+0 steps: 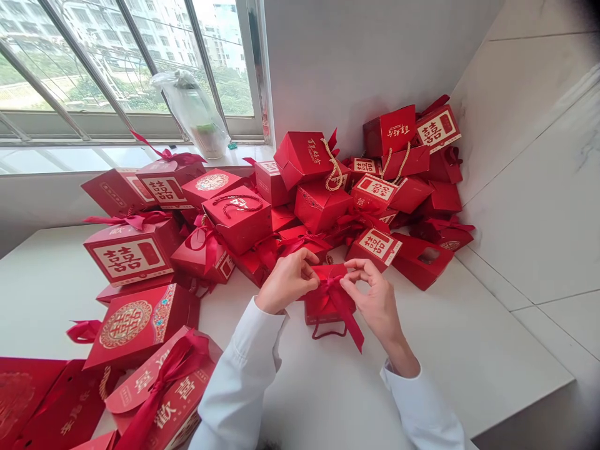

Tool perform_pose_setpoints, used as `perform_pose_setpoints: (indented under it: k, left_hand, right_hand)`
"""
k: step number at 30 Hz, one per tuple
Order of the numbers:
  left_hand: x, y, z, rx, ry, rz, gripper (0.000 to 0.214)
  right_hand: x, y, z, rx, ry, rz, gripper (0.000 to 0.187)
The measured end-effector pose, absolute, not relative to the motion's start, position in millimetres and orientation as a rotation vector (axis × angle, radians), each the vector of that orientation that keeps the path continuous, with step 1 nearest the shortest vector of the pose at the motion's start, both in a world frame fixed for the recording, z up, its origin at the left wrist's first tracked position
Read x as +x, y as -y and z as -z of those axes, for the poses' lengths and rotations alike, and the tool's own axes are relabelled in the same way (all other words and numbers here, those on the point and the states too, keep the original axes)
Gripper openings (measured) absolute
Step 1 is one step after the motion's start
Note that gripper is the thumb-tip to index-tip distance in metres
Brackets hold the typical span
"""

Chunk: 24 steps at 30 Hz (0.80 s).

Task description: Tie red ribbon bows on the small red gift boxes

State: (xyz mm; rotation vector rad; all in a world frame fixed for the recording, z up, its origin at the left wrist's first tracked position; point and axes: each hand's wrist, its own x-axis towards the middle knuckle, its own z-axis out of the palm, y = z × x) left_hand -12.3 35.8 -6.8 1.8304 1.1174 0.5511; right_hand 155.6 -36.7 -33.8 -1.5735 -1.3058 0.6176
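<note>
A small red gift box (pixel 325 306) stands on the white counter (pixel 469 350) directly in front of me, with a red satin ribbon (pixel 344 306) at its top and a dark red cord handle hanging at its front. My left hand (pixel 287 281) pinches the ribbon at the box's top left. On the other side, my right hand (pixel 372 294) grips the ribbon between thumb and fingertips. The ribbon's knot is partly hidden by my fingers. White sleeves cover both forearms.
A large heap of red gift boxes and bags (pixel 328 194), many printed with gold double-happiness characters, fills the back corner and left side of the counter. Behind it are a barred window (pixel 117 69), a plastic bag (pixel 192 112) on the sill, and white walls.
</note>
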Motion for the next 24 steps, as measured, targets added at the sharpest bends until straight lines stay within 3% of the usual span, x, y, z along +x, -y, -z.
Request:
perform_pose_setpoints:
  k: [24]
  left_hand:
    - [-22.0, -38.2, -1.8, 1.898, -1.258, -0.49, 0.017]
  right_hand:
    - [158.4, 41.7, 37.1, -1.665, 1.297, -0.509, 0.017]
